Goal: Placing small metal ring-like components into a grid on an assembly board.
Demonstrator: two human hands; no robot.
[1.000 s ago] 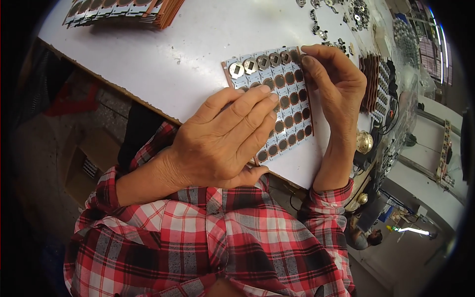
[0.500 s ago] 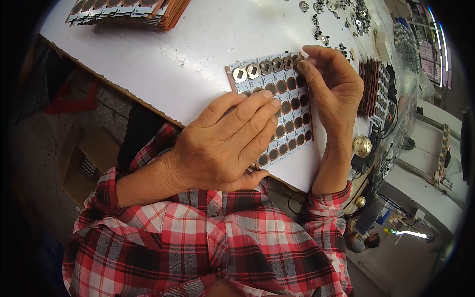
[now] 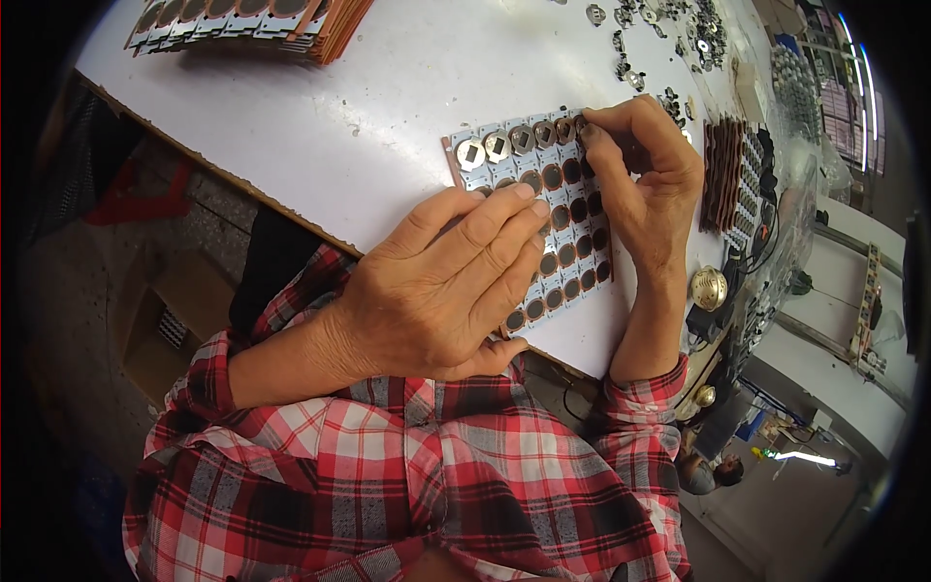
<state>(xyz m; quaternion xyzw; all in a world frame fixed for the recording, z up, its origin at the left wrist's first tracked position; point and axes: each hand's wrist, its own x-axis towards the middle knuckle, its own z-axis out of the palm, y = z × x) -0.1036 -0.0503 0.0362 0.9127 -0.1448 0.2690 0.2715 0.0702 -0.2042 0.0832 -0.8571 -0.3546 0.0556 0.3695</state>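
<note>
Both hands (image 3: 456, 281) on card (image 3: 572, 247).

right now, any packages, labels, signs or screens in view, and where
None that can be made out as such.
Nearest: grey card of round brown holes with silver metal pieces, flat on white table, under left hand and right hand.
Stack of similar brown-edged cards, far left table corner.
</note>
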